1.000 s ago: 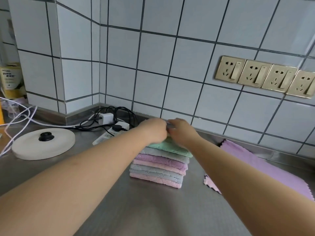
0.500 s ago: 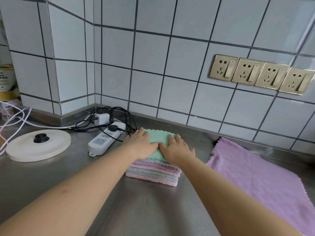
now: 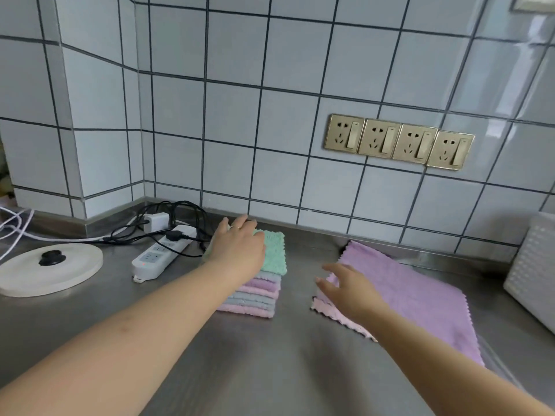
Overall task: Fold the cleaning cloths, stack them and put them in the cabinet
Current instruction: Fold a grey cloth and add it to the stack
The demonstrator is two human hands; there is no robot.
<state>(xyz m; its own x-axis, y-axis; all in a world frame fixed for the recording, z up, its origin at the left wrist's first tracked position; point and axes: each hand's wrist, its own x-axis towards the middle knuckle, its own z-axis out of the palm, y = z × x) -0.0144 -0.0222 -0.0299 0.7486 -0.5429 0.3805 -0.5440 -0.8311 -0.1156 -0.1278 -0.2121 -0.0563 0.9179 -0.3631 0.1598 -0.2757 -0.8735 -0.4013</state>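
Observation:
A stack of folded cloths [image 3: 253, 297] in pink, grey and purple stands on the steel counter, topped by a folded green cloth [image 3: 274, 253]. My left hand [image 3: 238, 249] lies flat on the green cloth with straight fingers. To the right, an unfolded purple cloth [image 3: 420, 292] lies spread flat on the counter. My right hand [image 3: 345, 288] hovers with spread, relaxed fingers over its near left corner and holds nothing. No cabinet is in view.
A white power strip [image 3: 162, 253] with black cables lies left of the stack. A round white lid with a black knob [image 3: 49, 267] sits further left. A white textured box [image 3: 533, 274] stands at the right edge. Tiled wall with sockets [image 3: 398, 142] behind.
My right hand has left the green cloth and moved right to the purple cloth's corner. My left hand stays pressed on the stack. The view has shifted to the right.

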